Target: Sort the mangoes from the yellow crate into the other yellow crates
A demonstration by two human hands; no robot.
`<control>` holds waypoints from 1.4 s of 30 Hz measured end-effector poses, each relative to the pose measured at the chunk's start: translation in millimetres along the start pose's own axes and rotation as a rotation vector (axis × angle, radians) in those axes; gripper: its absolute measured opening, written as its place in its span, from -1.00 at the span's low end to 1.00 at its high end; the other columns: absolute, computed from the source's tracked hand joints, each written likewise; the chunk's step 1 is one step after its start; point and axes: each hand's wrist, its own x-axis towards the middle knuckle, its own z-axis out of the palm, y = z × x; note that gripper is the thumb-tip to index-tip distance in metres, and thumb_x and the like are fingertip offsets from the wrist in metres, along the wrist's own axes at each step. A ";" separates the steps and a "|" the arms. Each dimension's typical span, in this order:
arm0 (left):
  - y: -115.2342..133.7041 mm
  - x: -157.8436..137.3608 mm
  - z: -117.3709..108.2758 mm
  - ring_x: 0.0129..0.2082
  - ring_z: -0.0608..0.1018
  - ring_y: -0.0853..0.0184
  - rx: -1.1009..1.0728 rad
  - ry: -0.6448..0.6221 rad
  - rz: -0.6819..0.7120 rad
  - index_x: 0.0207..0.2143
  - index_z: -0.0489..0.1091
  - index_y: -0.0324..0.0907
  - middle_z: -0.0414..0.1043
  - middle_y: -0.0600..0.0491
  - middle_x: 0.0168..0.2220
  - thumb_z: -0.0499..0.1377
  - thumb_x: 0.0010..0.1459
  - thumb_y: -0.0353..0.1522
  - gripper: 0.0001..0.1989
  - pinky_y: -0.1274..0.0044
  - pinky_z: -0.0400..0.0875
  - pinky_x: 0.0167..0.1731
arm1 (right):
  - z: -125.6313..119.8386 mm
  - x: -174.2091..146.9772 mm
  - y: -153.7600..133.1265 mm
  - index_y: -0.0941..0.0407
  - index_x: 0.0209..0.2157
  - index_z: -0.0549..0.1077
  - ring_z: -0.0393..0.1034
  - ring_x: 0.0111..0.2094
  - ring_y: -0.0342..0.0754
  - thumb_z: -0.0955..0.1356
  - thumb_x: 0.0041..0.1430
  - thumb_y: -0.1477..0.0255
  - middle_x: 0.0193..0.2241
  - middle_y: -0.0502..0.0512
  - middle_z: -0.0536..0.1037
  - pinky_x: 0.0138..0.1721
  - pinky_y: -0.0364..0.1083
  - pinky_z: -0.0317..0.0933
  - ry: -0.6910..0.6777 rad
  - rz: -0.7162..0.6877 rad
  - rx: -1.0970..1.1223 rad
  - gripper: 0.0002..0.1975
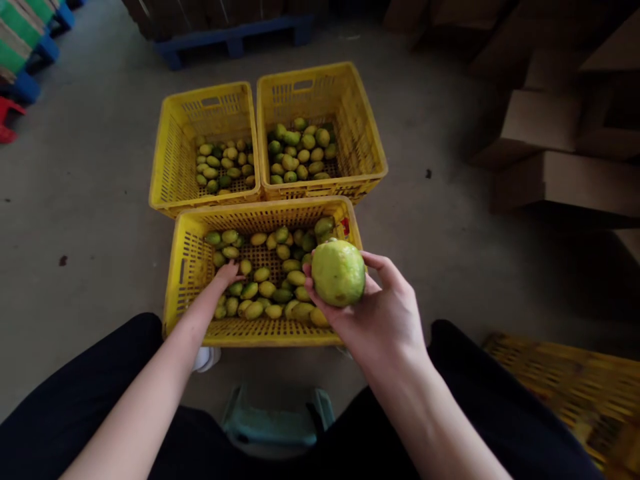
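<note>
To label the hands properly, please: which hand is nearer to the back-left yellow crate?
Left. The left hand is down in the front crate, on the near side of the back-left crate; the right hand is farther right, raised and holding a large fruit.

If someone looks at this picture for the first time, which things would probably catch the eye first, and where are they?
Probably the large green-yellow fruit, held up in the right hand over the right part of the near yellow crate. Next, perhaps, the left hand, down among the smaller fruits in that crate's left half. Behind it, two more yellow crates stand side by side, with fruit inside.
</note>
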 end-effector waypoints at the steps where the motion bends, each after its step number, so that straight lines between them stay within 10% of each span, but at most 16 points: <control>1: 2.7 -0.7 4.4 0.04 0.46 0.04 0.001 0.005 -0.002 -0.02 0.37 -0.22 0.36 -0.20 0.10 0.28 0.03 -0.17 -0.51 0.45 0.30 -0.04 | 0.8 -1.0 1.0 0.08 -0.38 0.44 0.49 -0.23 0.10 0.35 -0.07 0.35 -0.31 0.11 0.56 -0.30 0.06 0.43 -0.005 -0.004 -0.001 -0.84; 8: 37.8 -1.0 24.2 0.01 0.49 0.04 -0.072 0.046 -0.118 -0.09 0.40 -0.28 0.45 -0.31 0.00 0.04 0.22 -0.09 -0.55 0.41 0.33 -0.11 | 0.2 -2.1 6.4 0.09 -0.40 0.43 0.48 -0.22 0.10 0.35 -0.08 0.32 -0.33 0.11 0.55 -0.31 0.04 0.41 0.017 0.004 -0.010 -0.83; 16: 59.0 -24.5 -9.2 -0.21 0.55 0.18 -0.297 0.028 -0.082 -0.37 0.41 -0.23 0.53 -0.08 -0.46 0.13 0.18 -0.21 -0.75 0.51 0.32 -0.30 | 2.9 3.2 3.5 0.09 -0.41 0.42 0.48 -0.27 0.05 0.33 -0.07 0.34 -0.37 0.07 0.54 -0.31 0.00 0.41 0.060 -0.008 0.010 -0.85; 23: 72.6 -67.7 -96.9 -0.45 0.51 0.35 -0.708 -0.048 0.037 -0.25 0.44 -0.28 0.49 -0.01 -0.50 -0.06 0.27 -0.25 -0.64 0.55 0.37 -0.41 | 13.0 -6.9 12.0 0.14 -0.34 0.46 0.49 -0.21 0.09 0.32 -0.05 0.36 -0.35 0.16 0.57 -0.24 0.03 0.44 -0.242 0.035 0.049 -0.79; 30: 89.2 -199.3 -197.9 -0.30 0.56 0.29 -1.269 -0.034 0.449 -0.11 0.42 -0.28 0.52 -0.12 -0.22 0.11 0.11 -0.13 -0.56 0.51 0.48 -0.34 | 34.3 -30.8 22.3 0.25 -0.25 0.50 0.52 -0.35 0.00 0.28 0.11 0.25 -0.35 0.30 0.61 -0.39 -0.12 0.43 -0.444 0.127 -0.113 -0.65; 35: 79.1 -255.5 -181.0 -0.39 0.55 0.31 -1.378 0.024 0.575 -0.19 0.43 -0.26 0.53 -0.09 -0.29 0.28 -0.10 -0.10 -0.51 0.51 0.50 -0.35 | 31.0 -36.4 24.4 0.21 -0.24 0.49 0.35 -0.61 -0.16 0.29 0.17 0.19 -0.46 0.20 0.61 -0.60 -0.22 0.31 -0.466 0.056 -0.204 -0.64; 42: 68.2 -244.5 -145.5 -0.37 0.56 0.31 -1.491 -0.031 0.511 -0.24 0.42 -0.24 0.52 -0.04 -0.34 0.30 -0.15 -0.16 -0.56 0.51 0.49 -0.34 | 8.3 -20.8 26.5 0.14 -0.30 0.44 0.47 -0.52 -0.12 0.43 0.07 0.28 -0.53 0.06 0.57 -0.47 -0.22 0.41 -0.317 -0.005 -0.114 -0.76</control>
